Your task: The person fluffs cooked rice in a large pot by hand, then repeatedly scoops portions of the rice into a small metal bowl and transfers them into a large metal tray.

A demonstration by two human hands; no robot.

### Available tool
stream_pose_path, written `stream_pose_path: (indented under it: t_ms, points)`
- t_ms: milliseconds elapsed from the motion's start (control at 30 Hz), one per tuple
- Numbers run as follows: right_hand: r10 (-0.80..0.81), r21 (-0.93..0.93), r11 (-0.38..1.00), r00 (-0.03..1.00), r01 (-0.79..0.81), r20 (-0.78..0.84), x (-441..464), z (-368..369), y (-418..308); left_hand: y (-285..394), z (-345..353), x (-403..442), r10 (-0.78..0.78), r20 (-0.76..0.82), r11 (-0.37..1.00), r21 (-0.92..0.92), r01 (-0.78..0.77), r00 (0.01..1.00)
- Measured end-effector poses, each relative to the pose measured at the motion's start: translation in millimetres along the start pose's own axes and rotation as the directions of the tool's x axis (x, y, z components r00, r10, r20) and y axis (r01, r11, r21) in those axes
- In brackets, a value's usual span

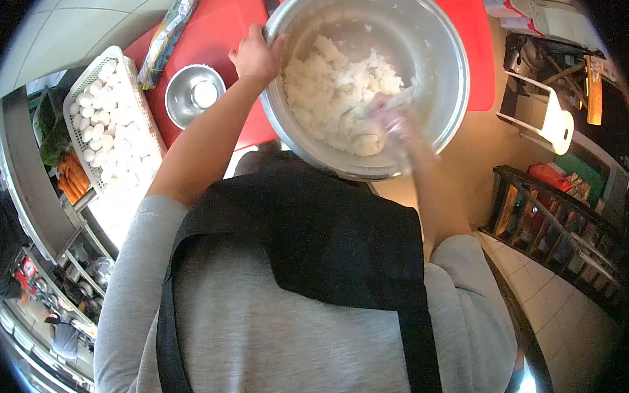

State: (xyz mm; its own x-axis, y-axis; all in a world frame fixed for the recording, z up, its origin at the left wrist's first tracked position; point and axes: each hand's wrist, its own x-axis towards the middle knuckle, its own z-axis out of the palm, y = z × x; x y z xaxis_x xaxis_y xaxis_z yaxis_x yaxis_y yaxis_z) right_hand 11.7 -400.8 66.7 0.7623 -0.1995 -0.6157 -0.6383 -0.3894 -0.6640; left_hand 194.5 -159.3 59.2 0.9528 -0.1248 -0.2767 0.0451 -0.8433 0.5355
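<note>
A large metal mixing bowl holds a clumped white mass that looks like cooked rice. My left hand grips the bowl's rim on its left side, with part of the fingers hidden. Inside the bowl, at the right side of the white mass, is my right hand, which seems to wear a clear plastic glove. Motion smears its fingers, so whether it holds anything is unclear. Left of the big bowl, a small metal bowl rests on a red board.
A white plastic basket full of eggs stands at the left, beside a long plastic packet. Carrots lie below it. On the right are a white-handled container and a dark slatted rack. Other people are at far left.
</note>
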Motion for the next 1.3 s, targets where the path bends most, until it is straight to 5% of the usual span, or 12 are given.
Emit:
stream_pose_path:
  t_ms: [67, 300, 433, 533, 633, 667, 700, 767, 900, 1000, 1167, 1300]
  points:
    - [0.091, 0.585, 0.811, 0.984, 0.017, -0.156, 34, -32, 44, 0, 0, -6, -0.030, -0.017, 0.999, -0.025, 0.030, 0.999]
    - [0.464, 0.936, -0.108, 0.850, 0.334, -0.250, 120, 34, 103, -3, 3, -8, -0.045, -0.020, 0.999, -0.022, 0.045, 0.999]
    - [0.146, 0.500, 0.866, 0.957, -0.001, -0.251, 121, 86, -2, -2, 0, -9, -0.039, -0.004, 0.999, -0.009, 0.039, 0.999]
    - [-0.484, 0.633, 0.582, 0.843, 0.510, -0.234, 68, 108, -26, -4, -2, -9, -0.013, -0.011, 1.000, -0.003, 0.013, 1.000]
    - [-0.852, 0.025, 0.500, 0.497, 0.866, -0.168, 73, 125, 36, -6, -1, -8, -0.009, -0.012, 1.000, -0.013, 0.009, 1.000]
    - [-0.453, 0.509, 0.782, 0.889, 0.361, 0.065, 53, 107, 7, -5, -1, -9, -0.013, -0.010, 1.000, -0.002, 0.013, 1.000]
    - [0.112, 0.795, 0.533, 0.955, -0.290, 0.274, 31, 87, -27, -3, -1, -9, -0.015, -0.007, 1.000, 0.007, 0.015, 1.000]
    - [-0.296, 0.559, 0.805, 0.951, 0.201, 0.085, 44, 61, -53, -5, 1, -9, -0.003, -0.005, 1.000, -0.006, 0.003, 1.000]
    - [-0.704, 0.019, 0.702, 0.689, 0.712, 0.173, 26, 73, -57, -5, -1, -9, 0.015, -0.004, 0.999, -0.039, -0.015, 1.000]
    - [-0.489, 0.132, 0.872, 0.835, 0.471, 0.252, 47, 103, 31, -8, 5, -8, 0.014, -0.039, 1.000, -0.018, -0.014, 0.999]
    - [-0.263, 0.723, 0.672, 0.964, 0.159, 0.033, 95, 3, -52, -5, 1, -9, -0.012, 0.020, 1.000, -0.023, 0.012, 1.000]
    - [-0.098, -0.239, 0.971, 0.916, 0.002, -0.388, 190, 12, -67, -2, -1, -10, -0.013, 0.008, 0.999, -0.032, 0.013, 1.000]
